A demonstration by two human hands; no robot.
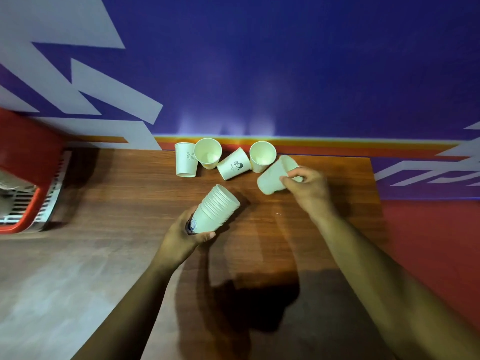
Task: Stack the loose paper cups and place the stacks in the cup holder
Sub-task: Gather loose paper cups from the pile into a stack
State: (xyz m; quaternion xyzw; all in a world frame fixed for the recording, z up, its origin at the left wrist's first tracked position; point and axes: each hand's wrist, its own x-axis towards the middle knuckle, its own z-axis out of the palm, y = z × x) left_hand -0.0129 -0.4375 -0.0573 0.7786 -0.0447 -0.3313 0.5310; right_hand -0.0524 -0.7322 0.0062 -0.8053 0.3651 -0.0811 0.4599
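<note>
My left hand (185, 236) grips a stack of several nested white paper cups (217, 207) by its base, tilted with the rims pointing up and right. To its right, my right hand (307, 184) holds a single white cup (272, 178), which is tilted above the wooden table (124, 193). Against the wall at the table's far edge lie several loose cups: an upside-down cup (185, 159), a cup with its mouth toward me (207, 153), a printed cup on its side (233, 164) and another with its mouth toward me (262, 155). No cup holder is identifiable.
A red machine with a metal drip grille (31, 198) stands at the table's left end. The purple and white wall (285, 74) runs right behind the cups. The table's right edge lies near my right hand, with red floor (428, 242) beyond.
</note>
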